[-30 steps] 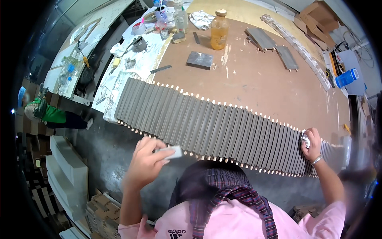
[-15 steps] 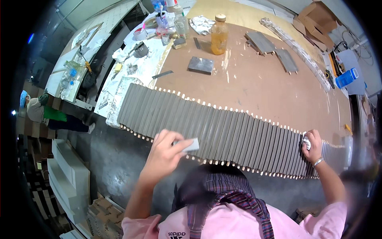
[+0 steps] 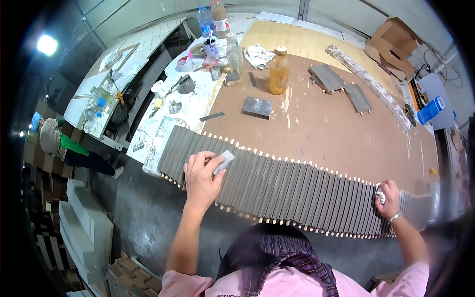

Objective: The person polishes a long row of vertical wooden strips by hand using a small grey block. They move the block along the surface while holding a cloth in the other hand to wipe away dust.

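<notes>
A long row of narrow grey slats [image 3: 277,185] with pale peg ends runs along the table's near edge, packed side by side. My left hand [image 3: 202,173] is over the left part of the row, its fingers closed round a light grey rectangular block [image 3: 225,161], which may be a sanding block. Near the row's right part, my right hand [image 3: 389,199] grips a crumpled white cloth [image 3: 380,196] against the slats. The cloth is mostly covered by the fingers.
Behind the row lie a dark metal block [image 3: 257,107] and a flat strip [image 3: 212,117]. A jar of amber liquid [image 3: 279,72] stands farther back, near loose grey panels [image 3: 326,77]. Bottles [image 3: 220,20] crowd the back left. Another person [image 3: 69,146] stands at far left.
My left hand has moved forward from the row's near edge to over the slats, with the block still in it. My right hand keeps its place on the row. The view has tilted slightly.
</notes>
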{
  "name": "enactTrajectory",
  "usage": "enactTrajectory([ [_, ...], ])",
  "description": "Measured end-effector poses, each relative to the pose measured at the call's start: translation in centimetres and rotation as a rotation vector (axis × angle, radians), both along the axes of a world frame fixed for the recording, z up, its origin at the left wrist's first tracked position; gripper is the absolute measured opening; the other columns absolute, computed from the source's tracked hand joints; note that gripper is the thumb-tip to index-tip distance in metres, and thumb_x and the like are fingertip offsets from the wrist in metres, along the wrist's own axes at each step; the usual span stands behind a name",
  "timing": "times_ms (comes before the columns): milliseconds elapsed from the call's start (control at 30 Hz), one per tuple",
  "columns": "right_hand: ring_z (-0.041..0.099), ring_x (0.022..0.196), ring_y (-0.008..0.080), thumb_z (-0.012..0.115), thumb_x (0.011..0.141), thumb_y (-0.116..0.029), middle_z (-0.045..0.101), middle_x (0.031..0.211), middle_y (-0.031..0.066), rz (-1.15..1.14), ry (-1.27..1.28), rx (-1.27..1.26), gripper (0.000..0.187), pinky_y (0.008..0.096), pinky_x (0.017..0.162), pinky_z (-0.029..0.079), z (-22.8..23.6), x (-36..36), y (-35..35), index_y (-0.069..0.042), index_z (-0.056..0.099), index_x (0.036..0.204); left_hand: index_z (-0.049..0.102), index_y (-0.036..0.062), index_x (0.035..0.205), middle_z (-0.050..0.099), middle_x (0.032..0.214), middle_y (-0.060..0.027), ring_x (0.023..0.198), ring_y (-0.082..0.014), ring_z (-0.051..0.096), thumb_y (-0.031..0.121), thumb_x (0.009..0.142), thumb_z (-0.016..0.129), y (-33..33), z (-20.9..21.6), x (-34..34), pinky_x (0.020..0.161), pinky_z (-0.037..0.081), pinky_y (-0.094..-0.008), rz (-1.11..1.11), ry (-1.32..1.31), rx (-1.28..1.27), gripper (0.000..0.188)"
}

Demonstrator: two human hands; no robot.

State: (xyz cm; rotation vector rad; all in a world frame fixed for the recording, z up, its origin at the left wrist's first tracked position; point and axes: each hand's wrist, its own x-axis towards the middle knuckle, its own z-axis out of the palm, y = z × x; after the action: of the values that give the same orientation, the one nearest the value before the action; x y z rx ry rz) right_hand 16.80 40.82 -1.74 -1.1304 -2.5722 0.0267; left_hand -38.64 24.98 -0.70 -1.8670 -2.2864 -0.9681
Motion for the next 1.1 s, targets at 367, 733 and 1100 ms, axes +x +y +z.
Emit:
enactTrajectory([
  [367, 0.054, 0.085, 0.0383, 0.063, 0.068, -0.019, 0.055, 0.092, 0.0172, 0.013, 0.002, -0.011, 0.032, 0.0474, 0.072, 0.046, -0.2, -0.1, 0.1, -0.003, 0.058, 0.094, 0.072, 0.0072, 0.104, 0.065, 0.098, -0.0128, 0.097, -0.0356, 0.059, -0.001, 0.078, 0.075, 1.8, -1.8, -11.1, 0.088, 0.048, -0.0459, 0.235, 0.075, 0.085, 0.028],
  [733, 0.053, 0.086, 0.0394, 0.062, 0.066, -0.019, 0.054, 0.094, 0.0184, -0.014, -0.008, -0.034, 0.034, 0.0479, 0.073, 0.046, -0.7, 0.5, 0.1, -0.002, 0.058, 0.095, 0.073, 0.0055, 0.099, 0.067, 0.093, -0.0125, 0.094, -0.0349, 0.062, 0.002, 0.073, 0.078, 2.5, -1.5, -15.6, 0.084, 0.050, -0.0435, 0.370, 0.179, 0.127, 0.027],
  [1100, 0.053, 0.083, 0.0389, 0.062, 0.066, -0.021, 0.054, 0.091, 0.0183, -0.004, 0.012, -0.033, 0.033, 0.0475, 0.071, 0.045, -0.6, 0.5, 0.2, -0.001, 0.058, 0.092, 0.073, 0.0076, 0.104, 0.064, 0.098, -0.0132, 0.100, -0.0361, 0.058, 0.006, 0.076, 0.079, 2.9, -0.4, -17.2, 0.093, 0.045, -0.0466, 0.191, 0.102, -0.051, 0.028],
])
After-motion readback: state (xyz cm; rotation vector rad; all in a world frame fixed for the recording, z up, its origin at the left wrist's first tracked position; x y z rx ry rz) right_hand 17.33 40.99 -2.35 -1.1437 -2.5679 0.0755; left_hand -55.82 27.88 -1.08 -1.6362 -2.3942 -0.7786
